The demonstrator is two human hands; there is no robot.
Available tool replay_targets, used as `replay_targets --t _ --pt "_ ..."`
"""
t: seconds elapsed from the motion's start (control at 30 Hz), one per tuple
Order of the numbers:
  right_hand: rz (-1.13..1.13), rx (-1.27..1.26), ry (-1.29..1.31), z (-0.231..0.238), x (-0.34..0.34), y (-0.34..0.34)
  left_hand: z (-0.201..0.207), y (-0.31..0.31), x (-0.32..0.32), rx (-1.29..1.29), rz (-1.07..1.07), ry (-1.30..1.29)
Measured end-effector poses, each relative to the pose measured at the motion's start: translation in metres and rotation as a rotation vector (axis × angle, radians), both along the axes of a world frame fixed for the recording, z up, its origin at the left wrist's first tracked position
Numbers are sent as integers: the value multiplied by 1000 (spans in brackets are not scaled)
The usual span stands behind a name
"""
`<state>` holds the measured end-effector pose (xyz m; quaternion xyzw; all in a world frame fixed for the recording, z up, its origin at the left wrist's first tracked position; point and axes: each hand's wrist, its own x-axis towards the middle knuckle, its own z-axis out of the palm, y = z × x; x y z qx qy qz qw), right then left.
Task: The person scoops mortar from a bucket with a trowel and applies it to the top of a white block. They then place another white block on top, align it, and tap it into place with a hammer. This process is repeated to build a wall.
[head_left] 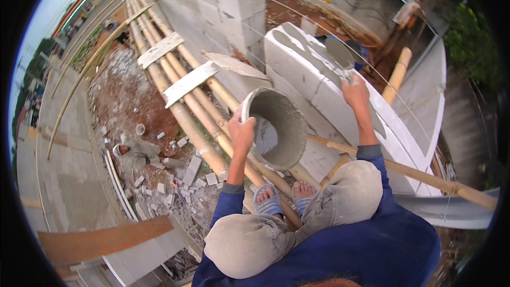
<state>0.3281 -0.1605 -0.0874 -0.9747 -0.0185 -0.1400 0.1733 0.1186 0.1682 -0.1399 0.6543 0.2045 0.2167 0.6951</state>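
Observation:
My left hand (241, 132) grips the rim of a mortar-crusted bucket (289, 127), tilted so its mouth faces me. Wet grey mortar (266, 141) lies at the bottom of the bucket. In my right hand (355, 89) is the handle of a trowel (339, 53), its grey-coated blade over the top of a white block wall (300, 82). A strip of grey mortar (305, 53) runs along that wall's top, partly behind my right hand. The bucket stands apart from the trowel, in front of my sandalled feet (268, 201).
Bamboo poles (186, 117) form a raised scaffold, with white boards (189, 83) laid across. A taut string (313, 18) crosses above the wall. Another bamboo pole (414, 172) passes at right. Far below, a person (141, 151) bends among broken blocks (192, 170). A taller block wall (212, 10) stands ahead.

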Motion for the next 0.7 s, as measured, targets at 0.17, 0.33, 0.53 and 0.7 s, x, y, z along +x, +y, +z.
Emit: replay_targets --t 0.17,0.33,0.53,0.7 --pt "221 232 -14 39 -41 -2 1 11 -1 18 11 4" --pt "635 130 564 39 -109 38 9 19 0 113 -12 74" --pt "770 -461 91 -89 -174 89 38 -3 11 146 -209 161" --pt "905 -404 475 -96 -199 95 20 16 -8 112 -248 63"
